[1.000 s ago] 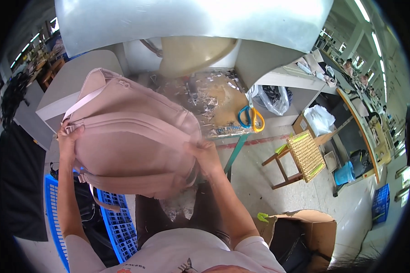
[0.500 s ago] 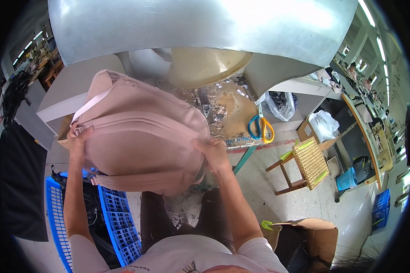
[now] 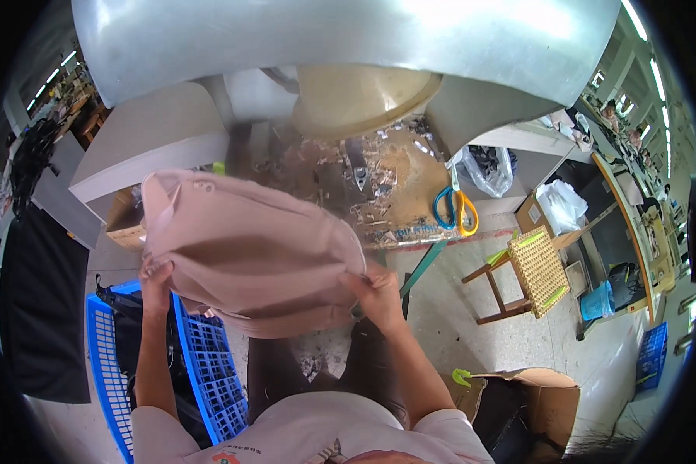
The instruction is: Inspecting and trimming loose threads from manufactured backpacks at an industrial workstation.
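Note:
A dusty-pink fabric bag (image 3: pixel 255 247) hangs between my two hands over my lap, its wide panel facing up and sagging into folds. My left hand (image 3: pixel 157 280) is closed on the bag's left edge. At the right edge, my right hand (image 3: pixel 375 292) pinches the fabric with the thumb on top. Beyond the bag stands a worn worktable (image 3: pixel 402 185) strewn with scraps. Scissors with one blue and one orange handle (image 3: pixel 456 210) hang at its right front edge. The bag's underside and the straps are mostly hidden.
A blue plastic basket (image 3: pixel 209 371) with black items stands by my left arm. To the right are a woven-seat stool (image 3: pixel 537 271) and an open cardboard box (image 3: pixel 553 402). A large metal hood (image 3: pixel 348 39) overhangs the table, above a beige rounded part (image 3: pixel 363 97).
The bag has been lowered toward me and turned over, so the strap that lay across its front no longer shows. Both hands have moved down and still hold its edges.

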Available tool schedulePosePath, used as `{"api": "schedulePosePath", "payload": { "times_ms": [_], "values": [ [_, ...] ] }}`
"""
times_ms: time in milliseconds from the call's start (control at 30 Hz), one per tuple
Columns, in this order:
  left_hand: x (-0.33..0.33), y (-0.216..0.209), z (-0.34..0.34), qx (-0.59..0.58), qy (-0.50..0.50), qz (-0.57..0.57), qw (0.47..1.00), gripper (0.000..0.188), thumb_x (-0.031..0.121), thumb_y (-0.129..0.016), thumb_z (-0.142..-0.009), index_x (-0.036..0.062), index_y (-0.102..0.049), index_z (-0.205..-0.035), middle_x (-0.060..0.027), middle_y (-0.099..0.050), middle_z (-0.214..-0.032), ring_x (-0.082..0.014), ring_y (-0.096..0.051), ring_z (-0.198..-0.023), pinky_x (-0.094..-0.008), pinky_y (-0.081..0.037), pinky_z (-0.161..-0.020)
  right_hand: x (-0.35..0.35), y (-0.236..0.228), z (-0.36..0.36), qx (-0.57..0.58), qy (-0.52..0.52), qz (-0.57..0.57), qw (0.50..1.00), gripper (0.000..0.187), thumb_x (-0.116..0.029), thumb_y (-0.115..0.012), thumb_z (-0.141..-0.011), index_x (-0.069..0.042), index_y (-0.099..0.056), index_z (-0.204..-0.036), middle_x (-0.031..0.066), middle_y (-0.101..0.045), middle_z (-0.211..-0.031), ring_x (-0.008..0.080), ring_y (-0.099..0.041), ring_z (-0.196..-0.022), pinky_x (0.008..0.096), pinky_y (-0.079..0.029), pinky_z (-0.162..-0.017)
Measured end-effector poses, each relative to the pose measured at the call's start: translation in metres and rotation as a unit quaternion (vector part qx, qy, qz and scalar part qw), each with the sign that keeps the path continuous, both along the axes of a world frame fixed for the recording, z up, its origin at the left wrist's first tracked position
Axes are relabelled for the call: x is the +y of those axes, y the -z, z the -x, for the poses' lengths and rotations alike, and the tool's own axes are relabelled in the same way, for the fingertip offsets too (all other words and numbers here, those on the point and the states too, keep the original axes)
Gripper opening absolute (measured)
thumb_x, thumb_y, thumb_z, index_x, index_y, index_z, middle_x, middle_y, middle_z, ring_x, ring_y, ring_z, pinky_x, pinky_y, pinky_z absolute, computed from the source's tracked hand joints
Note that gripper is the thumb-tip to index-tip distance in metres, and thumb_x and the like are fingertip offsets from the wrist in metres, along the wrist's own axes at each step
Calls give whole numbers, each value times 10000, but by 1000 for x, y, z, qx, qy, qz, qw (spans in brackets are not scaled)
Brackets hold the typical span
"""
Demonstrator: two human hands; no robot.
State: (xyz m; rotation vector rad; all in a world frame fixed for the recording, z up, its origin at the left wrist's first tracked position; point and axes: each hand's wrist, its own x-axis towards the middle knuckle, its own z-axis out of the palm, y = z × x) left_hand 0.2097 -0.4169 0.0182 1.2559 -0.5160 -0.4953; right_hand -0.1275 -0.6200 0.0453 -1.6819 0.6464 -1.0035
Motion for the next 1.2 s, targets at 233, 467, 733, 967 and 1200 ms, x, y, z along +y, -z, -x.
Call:
{"api": "schedulePosePath", "payload": {
  "times_ms": [233,467,733,967,1200],
  "values": [
    [85,93,22,101,21,60,993,491,24,-718,-609,29,-487,-1042,-51,-564,-986,-177,-536,-923,-303,-397,-873,28,39,72,129,-135,-107,977,215,-86,-623,-723,0,-586,-916,54,-582,-734,108,-536,-683,241,-437,-615],
    [109,82,16,80,98,122,984,563,41,-752,-569,59,-489,-1067,-49,-545,-1041,-204,-509,-989,-346,-367,-913,-131,-39,83,272,406,444,751,252,-247,-527,-816,-3,-589,-822,150,-586,-704,278,-562,-657,381,-442,-627],
    [102,21,7,24,38,148,988,590,65,-753,-567,55,-491,-1094,-68,-547,-1048,-229,-503,-1001,-375,-362,-913,-180,-32,52,563,321,248,720,220,-248,-593,-720,-48,-626,-805,161,-608,-849,375,-555,-848,413,-458,-746],
    [103,4,3,-3,-15,168,986,650,98,-761,-530,44,-474,-1110,-85,-530,-1074,-248,-487,-1023,-379,-352,-929,-202,-24,49,563,259,291,729,146,-171,-555,-701,-54,-626,-752,147,-627,-790,306,-599,-811,353,-482,-687],
    [98,-1,15,-14,9,187,982,572,71,-755,-529,69,-527,-1053,-67,-553,-1035,-235,-509,-990,-358,-375,-899,-189,-15,56,563,361,293,683,202,-178,-474,-789,-60,-615,-873,157,-524,-995,301,-523,-929,389,-478,-691]
  ]
}}
